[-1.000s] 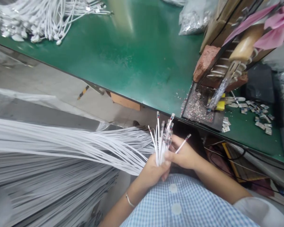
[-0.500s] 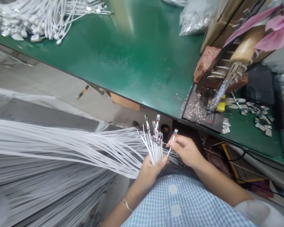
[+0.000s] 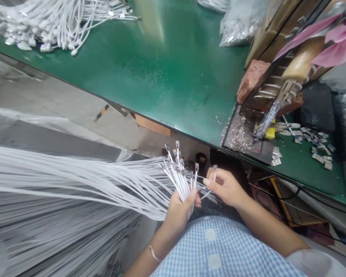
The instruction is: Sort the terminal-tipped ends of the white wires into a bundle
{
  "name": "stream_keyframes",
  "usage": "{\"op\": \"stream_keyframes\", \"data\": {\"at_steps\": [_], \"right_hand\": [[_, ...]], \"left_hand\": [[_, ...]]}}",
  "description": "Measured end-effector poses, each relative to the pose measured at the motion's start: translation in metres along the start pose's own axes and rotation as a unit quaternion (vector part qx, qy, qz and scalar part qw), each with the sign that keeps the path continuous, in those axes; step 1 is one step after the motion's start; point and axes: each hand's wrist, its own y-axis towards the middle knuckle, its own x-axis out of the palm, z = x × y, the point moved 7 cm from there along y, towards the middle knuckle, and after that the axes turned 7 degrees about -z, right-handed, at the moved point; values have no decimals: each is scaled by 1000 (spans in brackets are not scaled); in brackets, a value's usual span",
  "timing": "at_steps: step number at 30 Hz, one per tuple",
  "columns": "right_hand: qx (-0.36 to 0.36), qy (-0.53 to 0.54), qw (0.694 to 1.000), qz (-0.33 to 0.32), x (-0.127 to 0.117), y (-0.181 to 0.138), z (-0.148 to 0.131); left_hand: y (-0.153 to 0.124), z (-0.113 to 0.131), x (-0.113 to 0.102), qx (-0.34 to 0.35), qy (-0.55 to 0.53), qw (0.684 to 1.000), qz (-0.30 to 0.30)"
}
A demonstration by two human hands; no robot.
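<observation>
In the head view my left hand (image 3: 180, 206) is closed around a bundle of white USB cables (image 3: 181, 184). Their bare metal plugs with coloured wire ends fan out above my fist. One cable with its plug (image 3: 196, 167) stands slightly apart on the right side of the bunch. My right hand (image 3: 225, 186) is just right of it, thumb and fingers pinched on another white USB cable, whose plug (image 3: 215, 168) sticks up blurred above the fingers. A long hank of white cables (image 3: 103, 179) runs from the left towards my left hand.
A soldering iron (image 3: 272, 115) rests in a coil stand beside a brick (image 3: 252, 80), over a solder-spattered tray (image 3: 242, 134). Loose USB plugs (image 3: 320, 144) lie right of it. Finished-looking cables (image 3: 54, 27) are piled at the back left of the green table (image 3: 150, 80).
My left hand with the bundle has shifted slightly left and down and tilted left. The plug my right hand held now stands at the bundle's right side; that hand pinches another cable.
</observation>
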Motion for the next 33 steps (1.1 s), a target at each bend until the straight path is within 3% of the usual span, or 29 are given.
{"op": "stream_keyframes", "data": {"at_steps": [5,12,19,33], "right_hand": [[24,45,998,-36,13,1,11],[54,197,974,-94,31,1,9],[20,162,983,-85,26,2,-3],[56,156,985,-58,27,1,14]], "left_hand": [[-1,-2,2,-9,17,1000,-12],[-1,-3,3,-28,18,999,1],[-1,-4,4,-20,-18,1000,3],[-1,-6,2,-15,-42,999,21]]}}
